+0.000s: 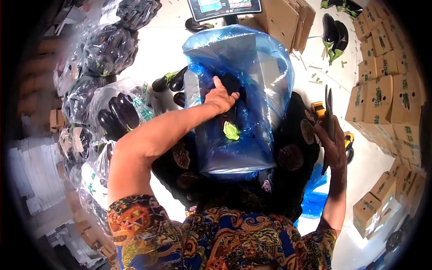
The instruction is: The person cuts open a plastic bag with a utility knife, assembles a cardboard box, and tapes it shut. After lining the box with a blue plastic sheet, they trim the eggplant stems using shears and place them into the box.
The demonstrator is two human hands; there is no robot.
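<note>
My left hand (219,98) reaches down into a carton (234,47) lined with a blue plastic bag (282,67). Its index finger and thumb are spread apart over dark eggplants, and the other fingers are partly hidden. Below my wrist an eggplant shows its pale green cap (231,131) toward me. The carton sits between my knees, with the bag's edges folded out over its rim. To the right, my right hand (333,146) is closed around dark metal shears (330,114), their pointed tips directed away from me.
A digital scale (225,8) stands beyond the carton, beside folded cardboard (281,20). Bagged eggplants (108,49) line the left side. Loose eggplants (334,33) and cut stems lie on the floor at the upper right. Printed cartons (378,96) are stacked on the right.
</note>
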